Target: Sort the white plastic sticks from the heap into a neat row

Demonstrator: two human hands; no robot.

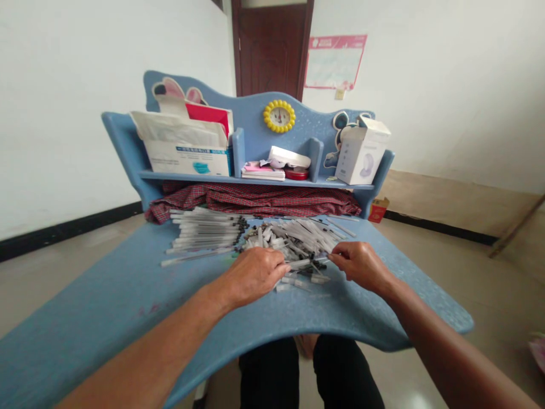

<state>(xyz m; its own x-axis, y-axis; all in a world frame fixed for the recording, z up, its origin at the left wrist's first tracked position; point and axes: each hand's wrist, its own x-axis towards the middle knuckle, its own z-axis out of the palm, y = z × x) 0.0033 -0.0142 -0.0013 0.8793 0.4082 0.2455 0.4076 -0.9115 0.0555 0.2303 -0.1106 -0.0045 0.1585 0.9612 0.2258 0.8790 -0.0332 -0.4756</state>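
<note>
My left hand (pixel 259 270) is closed, its fingers pinching the end of a clear pen barrel (pixel 300 264) that points right, toward my other hand. My right hand (pixel 361 262) is also closed, thumb and forefinger pressed on something thin near the barrel's far end; its kind is too small to make out. Between and behind both hands spreads a loose pile of pen parts (pixel 293 236), with clear barrels, whitish caps and dark tips. Left of that pile, a row of pens (pixel 206 230) lies side by side, black ends to the right. Several clear caps (pixel 293 281) lie just in front of my fingers.
The blue desk (pixel 128 318) has a curved front edge. A red checked cloth (pixel 264 199) is bunched along its back, beneath a shelf (pixel 272 181). On the shelf stand a mask box (pixel 183 153), notebooks (pixel 263 172) and a white carton (pixel 361 150). A yellow flower-shaped clock (pixel 279 116) is above.
</note>
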